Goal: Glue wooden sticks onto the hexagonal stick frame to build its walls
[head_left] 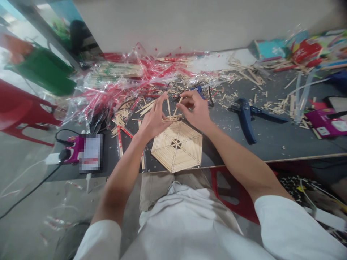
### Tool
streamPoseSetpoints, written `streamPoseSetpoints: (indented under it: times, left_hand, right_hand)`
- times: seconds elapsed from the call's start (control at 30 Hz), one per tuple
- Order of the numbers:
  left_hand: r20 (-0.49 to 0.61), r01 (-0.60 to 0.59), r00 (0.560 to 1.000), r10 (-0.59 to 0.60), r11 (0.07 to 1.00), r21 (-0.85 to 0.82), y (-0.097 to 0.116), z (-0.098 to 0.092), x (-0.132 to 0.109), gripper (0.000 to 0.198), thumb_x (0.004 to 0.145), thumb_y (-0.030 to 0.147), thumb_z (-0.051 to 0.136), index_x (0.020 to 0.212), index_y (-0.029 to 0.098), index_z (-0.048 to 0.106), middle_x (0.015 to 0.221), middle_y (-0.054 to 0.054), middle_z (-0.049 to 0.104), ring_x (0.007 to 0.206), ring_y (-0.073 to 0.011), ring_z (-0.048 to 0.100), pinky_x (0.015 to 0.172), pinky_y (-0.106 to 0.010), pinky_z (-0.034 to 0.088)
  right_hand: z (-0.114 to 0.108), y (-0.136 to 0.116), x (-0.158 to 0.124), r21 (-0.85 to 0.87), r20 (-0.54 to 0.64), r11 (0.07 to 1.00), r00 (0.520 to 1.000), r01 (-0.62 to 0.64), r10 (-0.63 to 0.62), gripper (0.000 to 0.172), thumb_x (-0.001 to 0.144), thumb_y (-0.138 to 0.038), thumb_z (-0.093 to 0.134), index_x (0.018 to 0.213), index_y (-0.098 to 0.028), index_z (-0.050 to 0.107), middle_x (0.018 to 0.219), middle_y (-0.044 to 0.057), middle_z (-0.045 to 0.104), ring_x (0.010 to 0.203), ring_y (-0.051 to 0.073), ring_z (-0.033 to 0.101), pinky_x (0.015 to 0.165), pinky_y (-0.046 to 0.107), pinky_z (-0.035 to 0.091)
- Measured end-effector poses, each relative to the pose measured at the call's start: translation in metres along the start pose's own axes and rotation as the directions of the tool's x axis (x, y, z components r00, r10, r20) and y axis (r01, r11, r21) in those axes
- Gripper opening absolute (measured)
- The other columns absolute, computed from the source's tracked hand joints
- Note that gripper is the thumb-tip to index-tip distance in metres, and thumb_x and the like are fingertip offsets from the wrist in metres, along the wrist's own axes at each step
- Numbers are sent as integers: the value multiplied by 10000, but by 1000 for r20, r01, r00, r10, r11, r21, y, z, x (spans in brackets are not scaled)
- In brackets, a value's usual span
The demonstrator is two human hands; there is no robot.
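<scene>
A hexagonal panel of thin wooden sticks (187,150) lies on the dark table in front of me, with a small hole at its centre. Over its far edge, my right hand (197,110) pinches a wooden stick (177,107) between thumb and index finger. Another stick (169,108) stands nearly upright at the fingertips of my left hand (154,119), whose thumb stretches low toward the panel. The lower ends of both sticks come close together at the panel's far edge, where a few more sticks lie. Whether they touch is too small to tell.
A blue cutter (246,121) lies open to the right. Behind my hands are loose sticks, scraps, a blue-handled tool (199,90) and crumpled red-and-clear wrappers (108,90). A phone (91,153) and a purple power strip (73,148) with cables sit at left; another purple box (325,122) is at right.
</scene>
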State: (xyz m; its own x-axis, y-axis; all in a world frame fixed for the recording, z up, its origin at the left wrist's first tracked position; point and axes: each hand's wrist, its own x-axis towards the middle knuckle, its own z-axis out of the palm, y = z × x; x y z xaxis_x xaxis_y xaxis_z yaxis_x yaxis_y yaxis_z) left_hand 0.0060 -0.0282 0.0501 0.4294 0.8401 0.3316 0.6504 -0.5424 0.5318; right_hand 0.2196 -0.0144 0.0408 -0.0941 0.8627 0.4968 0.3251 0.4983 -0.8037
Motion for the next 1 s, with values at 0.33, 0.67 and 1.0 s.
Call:
streamPoseSetpoints:
  times: [0.33,0.67,1.0]
  left_hand:
    - [-4,-2,1000,2,1000,10,-2,3,0,1053,895,431,794,1677,361,91,1653,-153,441,822,-164,718,840,-361,614]
    - [45,13,999,-13,1000,18,4,-2,0,1040,904,441,777,1691,333,106,1680,-156,413,807,-159,692,805,-355,601]
    - [54,-8,998,9,1000,-11,10,-1,-2,1096,904,399,767,1698,321,16,1670,-108,448,814,-160,709,798,-362,620]
  right_hand:
    - [0,-5,-3,-1,3,999,999,36,-36,362,921,-581,672,1138,-297,613,851,21,762,752,218,711,775,427,612]
    - [0,-5,-2,20,42,999,999,-32,31,375,912,-574,685,1155,-292,637,875,24,774,800,228,733,806,429,620]
    - [1,-10,-3,-86,2,991,995,99,-100,190,964,-391,638,1051,-299,780,876,30,753,755,198,677,770,404,596]
